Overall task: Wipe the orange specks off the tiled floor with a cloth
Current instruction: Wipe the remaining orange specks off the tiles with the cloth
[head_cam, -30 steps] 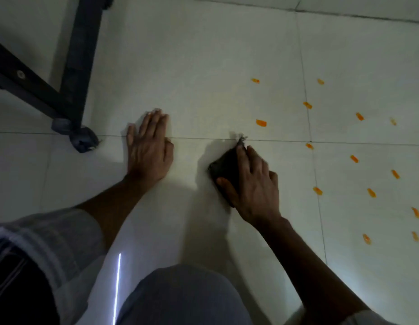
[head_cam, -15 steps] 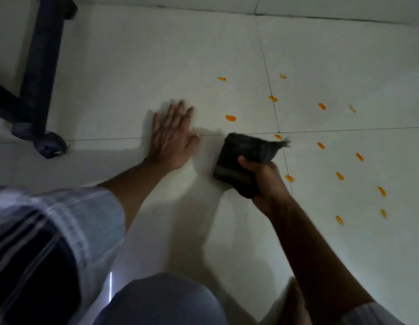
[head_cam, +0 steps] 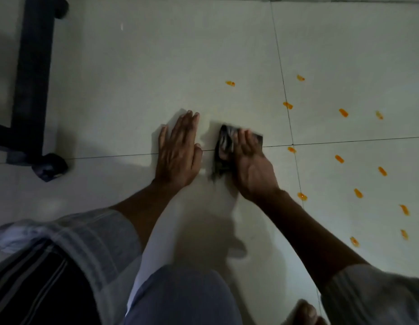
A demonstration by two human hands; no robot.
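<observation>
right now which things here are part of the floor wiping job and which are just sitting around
Part of the job:
- dark cloth, pressed to the floor under the right hand
- orange specks, scattered to the right
- tiled floor
- left hand, flat on the tile as a brace

Just there:
- black furniture frame
- its caster wheel

An indoor room, home or office by its look: large pale glossy floor tiles [head_cam: 133, 78] with thin grout lines, and a black furniture frame [head_cam: 32, 78] on a caster [head_cam: 48, 168].
</observation>
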